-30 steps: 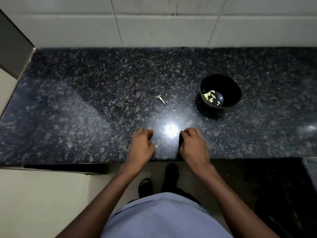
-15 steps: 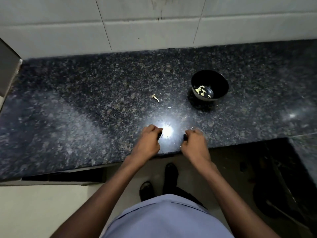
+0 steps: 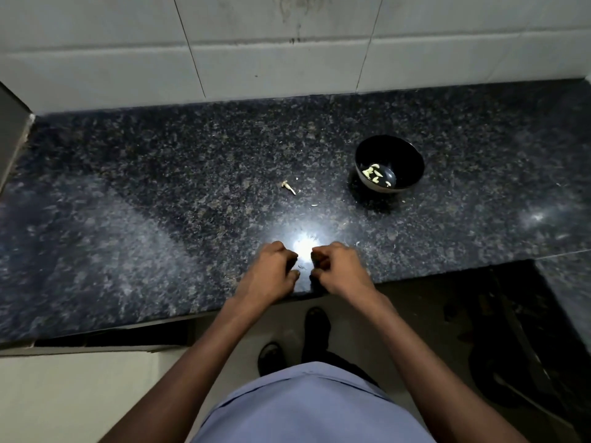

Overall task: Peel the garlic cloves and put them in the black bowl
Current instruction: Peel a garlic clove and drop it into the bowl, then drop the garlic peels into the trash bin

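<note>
While curled, both hands (image 3: 307,270) near counter edge, perhaps empty

Bowl (image 3: 389,148) on counter (image 3: 160,193) far right, cloves (image 3: 372,172) in it, scrap (image 3: 288,187) to its left, hands near front edge.

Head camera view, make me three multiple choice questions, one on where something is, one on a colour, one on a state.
1. Where does the black bowl stand?
A. on the countertop, ahead and right of the hands
B. on the floor
C. in the left hand

2. What colour are the pieces in the bowl?
A. red
B. pale yellow
C. blue

3. How are the left hand and right hand?
A. flat, fingers spread
B. raised over the bowl
C. fingers curled, at the counter's front edge

A: bowl rests on the granite.
B: pale bits on black.
C: both hands curled.
</note>
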